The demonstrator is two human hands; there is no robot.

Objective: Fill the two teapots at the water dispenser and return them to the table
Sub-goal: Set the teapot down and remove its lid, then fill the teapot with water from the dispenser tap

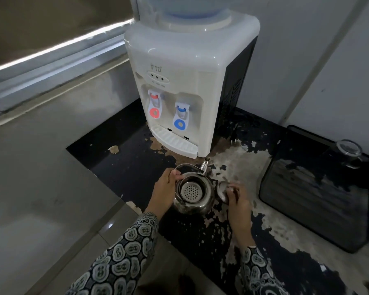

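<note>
A steel teapot (197, 206) is held over the worn black counter, its mouth uncovered so the perforated strainer (190, 191) inside shows. My left hand (165, 191) grips the teapot's wire handle at the left rim. My right hand (235, 198) holds the teapot's steel lid (222, 191) just to the right of the pot. The spout points up toward the white water dispenser (179, 81), which stands behind the pot with a red tap (154, 107), a blue tap (181, 119) and a drip tray (175, 143). Only one teapot is in view.
The black counter (119, 167) has peeling paint and sits in a corner between a grey ledge at the left and a wall behind. A black tray (315, 201) lies at the right, with a clear glass (349, 153) on its far corner.
</note>
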